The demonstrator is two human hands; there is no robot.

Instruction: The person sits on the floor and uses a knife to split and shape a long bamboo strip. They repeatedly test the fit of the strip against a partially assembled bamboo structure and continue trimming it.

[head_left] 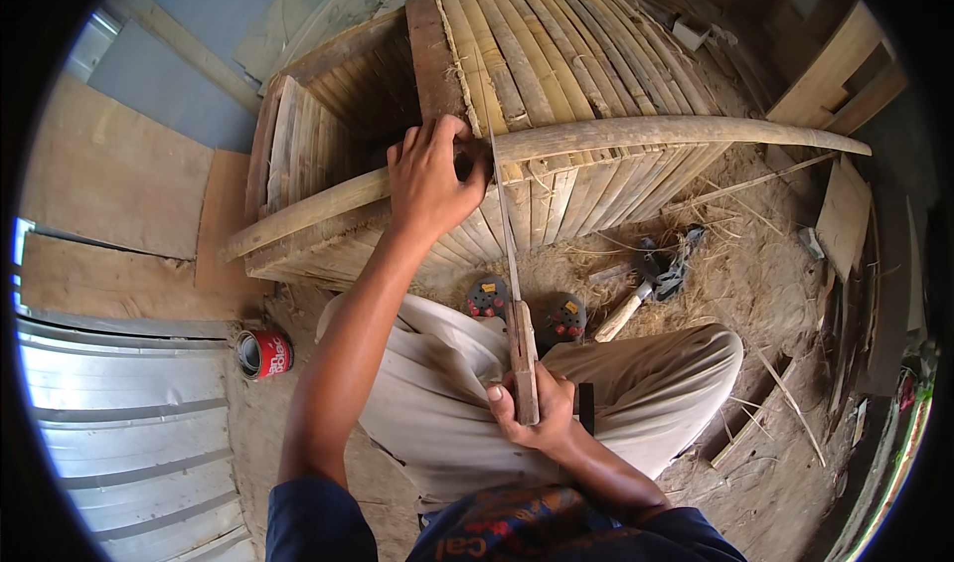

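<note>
A long curved bamboo strip (pixel 636 137) lies across a box-like frame (pixel 438 60) covered in bamboo slats (pixel 561 50). My left hand (pixel 437 176) wraps its fingers round the strip, just left of a handsaw's blade (pixel 505 219). That thin blade crosses the strip and points away from me over the slats. Low in the middle, between my bent legs, my right hand (pixel 538 408) grips the saw's wooden handle (pixel 524 353). An open hollow (pixel 373 85) with slatted inner walls shows at the frame's left end.
A red can (pixel 264 354) stands on the dirt floor beside ribbed metal sheeting (pixel 139 403). Two dark rounded objects (pixel 487 297) with yellow patches lie before my legs. Right of them is a wooden-handled tool (pixel 624 314) by crumpled dark material. Boards (pixel 845 214) lean at the right.
</note>
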